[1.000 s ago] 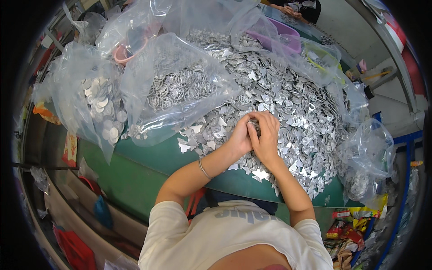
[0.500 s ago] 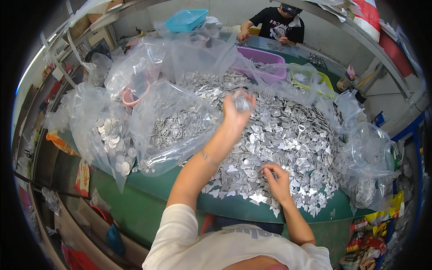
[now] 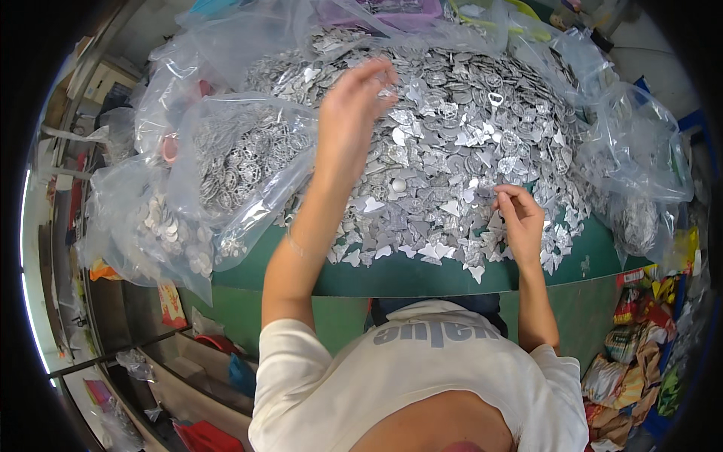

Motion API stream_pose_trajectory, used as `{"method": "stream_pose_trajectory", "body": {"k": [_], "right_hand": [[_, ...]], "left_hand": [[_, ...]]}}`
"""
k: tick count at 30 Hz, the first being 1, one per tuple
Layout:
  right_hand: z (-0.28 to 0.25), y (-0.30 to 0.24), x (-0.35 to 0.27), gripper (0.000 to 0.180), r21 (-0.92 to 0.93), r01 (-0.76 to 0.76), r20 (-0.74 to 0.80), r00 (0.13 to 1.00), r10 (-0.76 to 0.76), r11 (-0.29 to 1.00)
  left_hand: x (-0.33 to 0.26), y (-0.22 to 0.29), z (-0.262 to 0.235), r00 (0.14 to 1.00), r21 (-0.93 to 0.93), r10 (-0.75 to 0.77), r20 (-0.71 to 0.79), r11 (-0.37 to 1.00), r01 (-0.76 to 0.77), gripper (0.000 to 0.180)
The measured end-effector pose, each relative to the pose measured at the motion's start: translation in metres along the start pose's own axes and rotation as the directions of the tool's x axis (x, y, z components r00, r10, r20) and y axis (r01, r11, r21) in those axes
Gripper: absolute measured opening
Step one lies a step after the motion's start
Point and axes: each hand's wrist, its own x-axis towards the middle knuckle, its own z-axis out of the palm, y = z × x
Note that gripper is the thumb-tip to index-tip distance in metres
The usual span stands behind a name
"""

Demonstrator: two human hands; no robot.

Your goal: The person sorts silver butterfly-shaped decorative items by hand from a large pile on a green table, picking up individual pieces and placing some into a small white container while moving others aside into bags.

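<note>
A broad heap of small flat silver metal pieces (image 3: 429,203) covers the green table (image 3: 354,282); star-like, rounded and ring-shaped ones show. Over the heap's left far part is my left hand (image 3: 352,105), slightly blurred. Its thumb and fingers are apart, and nothing shows between them. On the heap's right near side, my right hand (image 3: 521,215) is closed in a pinch. Its fingertips meet at grey metal pieces, and what they hold is too small to make out.
Left of the heap, a clear plastic bag (image 3: 252,162) holds openwork metal rings, and another bag (image 3: 169,233) holds round discs. Bagged pieces (image 3: 635,222) lie at the right. A purple basin (image 3: 422,9) and a yellow-green basket (image 3: 531,29) stand at the far edge.
The view has tipped down toward my body, so the person across the table is out of sight. My left hand held a blurred silvery something; now its fingers are apart. My right hand stays pinched.
</note>
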Motion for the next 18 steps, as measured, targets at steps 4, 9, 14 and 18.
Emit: {"method": "stream_pose_trajectory", "body": {"k": [4,9,14,18], "right_hand": [[-0.006,-0.006,-0.008,0.012,-0.45,0.175,0.18,0.978,-0.102,0.876],[0.017,-0.005,-0.01,0.028,-0.634,0.464,0.444,0.873,-0.201,0.619],[0.01,-0.001,-0.017,0.025,-0.701,0.477,0.453,0.872,-0.186,0.53],[0.002,0.0,-0.019,0.018,-0.616,0.428,0.422,0.888,-0.181,0.661]], "left_hand": [[-0.085,-0.035,-0.007,0.954,0.638,-0.141,0.264,0.767,-0.063,0.021],[-0.129,-0.077,-0.003,0.954,0.922,-0.074,0.292,0.286,-0.26,0.041],[-0.135,-0.083,0.003,0.963,0.946,-0.058,0.263,0.212,-0.246,0.041],[-0.135,-0.089,-0.002,0.97,0.94,-0.032,0.24,0.259,-0.224,0.031]]}}
